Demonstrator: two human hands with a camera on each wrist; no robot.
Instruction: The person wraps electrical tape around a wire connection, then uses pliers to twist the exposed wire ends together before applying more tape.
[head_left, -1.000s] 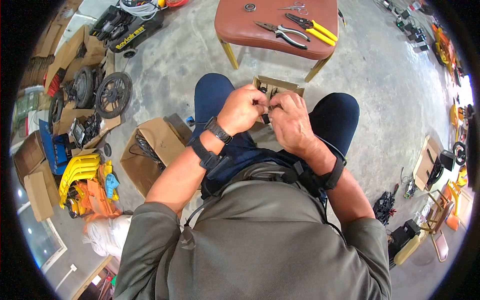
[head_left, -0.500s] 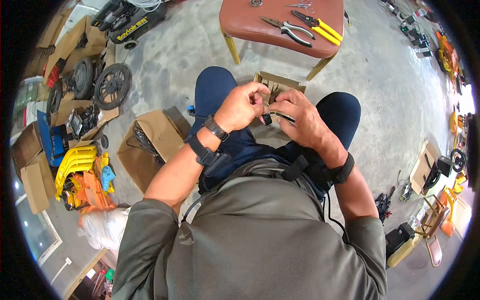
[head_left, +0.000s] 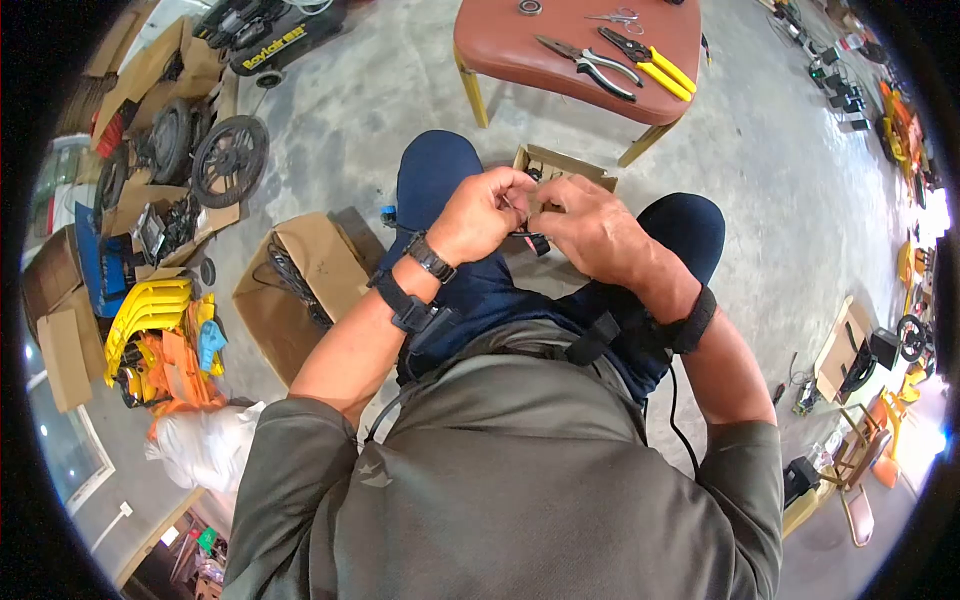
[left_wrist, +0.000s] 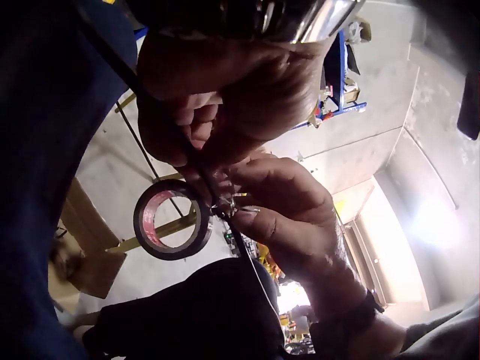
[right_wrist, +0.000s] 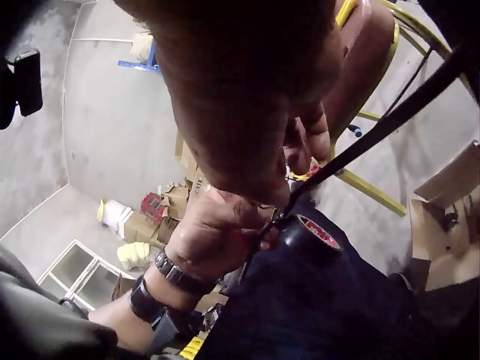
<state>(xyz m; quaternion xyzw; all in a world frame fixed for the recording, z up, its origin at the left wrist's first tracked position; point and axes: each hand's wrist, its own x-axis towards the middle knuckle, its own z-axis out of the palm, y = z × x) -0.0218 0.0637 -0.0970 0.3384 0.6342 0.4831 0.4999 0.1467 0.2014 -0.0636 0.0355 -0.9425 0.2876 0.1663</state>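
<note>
A thin black cable runs slantwise between the two hands, above the thighs. My left hand, with a metal watch on its wrist, pinches this cable between thumb and curled fingers. Close beside it, the thumb and forefinger of my right hand pinch the cable at a small shiny spot. Right at these fingertips hangs a roll of black electrical tape with a red-pink inner core. Fingers partly cover the cable where it meets the tape.
Ahead stands a brown padded stool with pliers, yellow-handled wire strippers, small scissors and a ring. An open cardboard box sits between the knees. Another carton with cables is at the left, near wheels and yellow parts.
The right hand has turned further over the cable, and its fingers have shifted close against the left fingertips. The tape roll has swung slightly. The head view has moved a little.
</note>
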